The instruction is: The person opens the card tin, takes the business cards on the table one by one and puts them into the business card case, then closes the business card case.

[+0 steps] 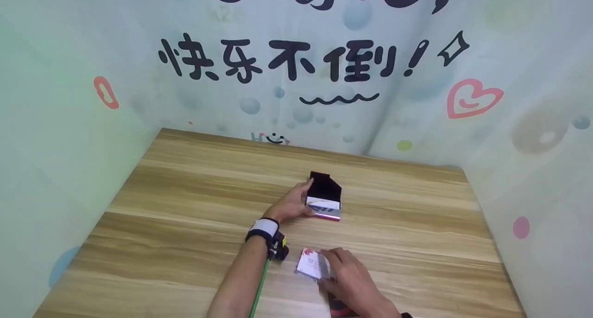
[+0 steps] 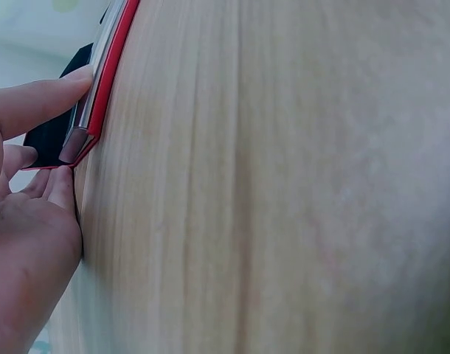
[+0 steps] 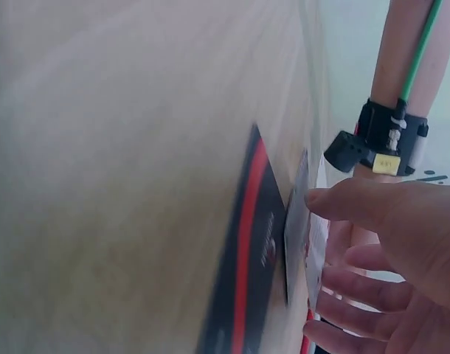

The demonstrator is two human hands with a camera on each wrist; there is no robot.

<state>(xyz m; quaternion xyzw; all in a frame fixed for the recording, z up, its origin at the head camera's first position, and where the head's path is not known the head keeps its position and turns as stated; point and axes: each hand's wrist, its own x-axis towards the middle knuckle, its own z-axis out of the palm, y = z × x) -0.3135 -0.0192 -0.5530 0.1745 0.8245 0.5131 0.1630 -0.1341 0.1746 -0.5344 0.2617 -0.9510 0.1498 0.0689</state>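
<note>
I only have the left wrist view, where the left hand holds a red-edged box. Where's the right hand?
Observer: The head view shows the right hand nearer the person than the box, pinching a white card-like piece.
Operator: Any marking on that piece?
Observer: Yes, red print near its top-left corner in the head view.
Operator: Anything else near it?
Observer: The right wrist view shows a dark item with a red stripe on the table.

Seeing wood-grain table (image 1: 185, 188) backed & flanked by pale walls (image 1: 55, 169); spotting blk. lettering (image 1: 292, 65), pink heart (image 1: 475, 104), asst. dots (image 1: 250, 105).
</note>
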